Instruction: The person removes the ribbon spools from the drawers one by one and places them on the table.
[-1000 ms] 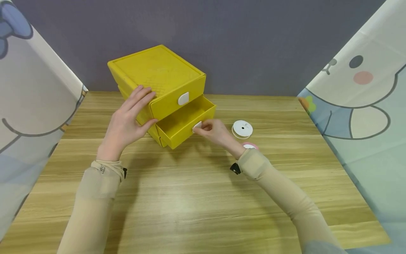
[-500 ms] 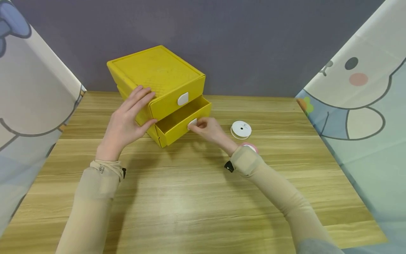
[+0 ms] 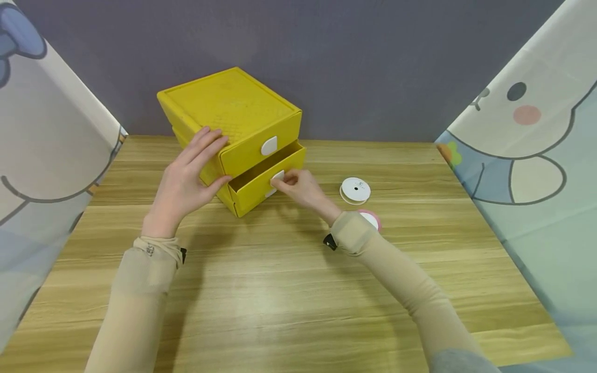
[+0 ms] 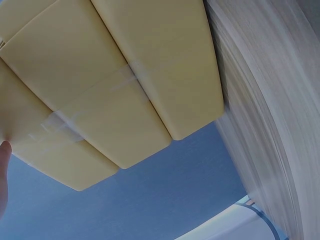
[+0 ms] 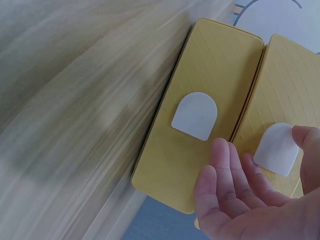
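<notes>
A yellow drawer unit (image 3: 228, 106) with three tiers stands at the back of the table in the head view. Its middle drawer (image 3: 254, 192) is pulled out a little; the top and bottom ones look closed. My right hand (image 3: 305, 190) pinches the white handle (image 5: 277, 149) of that middle drawer between thumb and index finger, the other fingers extended below. My left hand (image 3: 182, 178) rests on the unit's left side and top edge, fingers fairly straight, thumb near the front corner. The left wrist view has the unit's side (image 4: 100, 75) and one fingertip.
A white ribbon spool (image 3: 356, 190) lies on the wooden table (image 3: 261, 295) right of the unit. Beside my right wrist is a pink-edged round spool (image 3: 371, 219), partly covered by the sleeve. A grey wall (image 3: 373, 67) rises behind, with printed cloths on both sides.
The middle drawer has slid inward, leaving a narrower gap, and my right hand has moved left and away with its handle. My left hand has kept its place on the unit.
</notes>
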The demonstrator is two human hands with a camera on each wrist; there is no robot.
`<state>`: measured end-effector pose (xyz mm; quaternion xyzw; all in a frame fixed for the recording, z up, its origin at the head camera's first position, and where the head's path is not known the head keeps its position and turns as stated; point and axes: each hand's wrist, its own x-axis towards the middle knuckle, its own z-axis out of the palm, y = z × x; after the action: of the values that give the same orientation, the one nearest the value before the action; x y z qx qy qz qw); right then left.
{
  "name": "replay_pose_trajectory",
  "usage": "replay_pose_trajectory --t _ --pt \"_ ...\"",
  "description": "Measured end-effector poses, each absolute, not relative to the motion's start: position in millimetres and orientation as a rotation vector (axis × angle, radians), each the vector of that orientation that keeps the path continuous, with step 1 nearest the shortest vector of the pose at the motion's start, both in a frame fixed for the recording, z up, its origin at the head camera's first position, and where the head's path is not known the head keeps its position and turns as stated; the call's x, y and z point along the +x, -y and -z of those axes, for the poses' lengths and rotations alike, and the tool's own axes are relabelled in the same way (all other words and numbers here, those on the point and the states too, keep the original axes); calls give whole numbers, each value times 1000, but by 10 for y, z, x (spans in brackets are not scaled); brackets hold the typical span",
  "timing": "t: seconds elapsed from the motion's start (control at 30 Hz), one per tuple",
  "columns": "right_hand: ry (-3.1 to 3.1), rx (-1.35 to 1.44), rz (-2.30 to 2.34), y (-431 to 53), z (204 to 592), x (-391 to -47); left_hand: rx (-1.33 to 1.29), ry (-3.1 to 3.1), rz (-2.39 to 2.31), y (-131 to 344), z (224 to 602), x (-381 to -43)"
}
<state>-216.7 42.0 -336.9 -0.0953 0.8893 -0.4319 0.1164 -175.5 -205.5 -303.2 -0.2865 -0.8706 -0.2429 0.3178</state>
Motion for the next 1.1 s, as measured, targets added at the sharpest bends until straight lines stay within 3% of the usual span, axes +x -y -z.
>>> replay_pose_trajectory --t 1.1 --pt "-2588 -306 1258 -256 3408 -2316 -749 2271 645 2036 3030 -1737"
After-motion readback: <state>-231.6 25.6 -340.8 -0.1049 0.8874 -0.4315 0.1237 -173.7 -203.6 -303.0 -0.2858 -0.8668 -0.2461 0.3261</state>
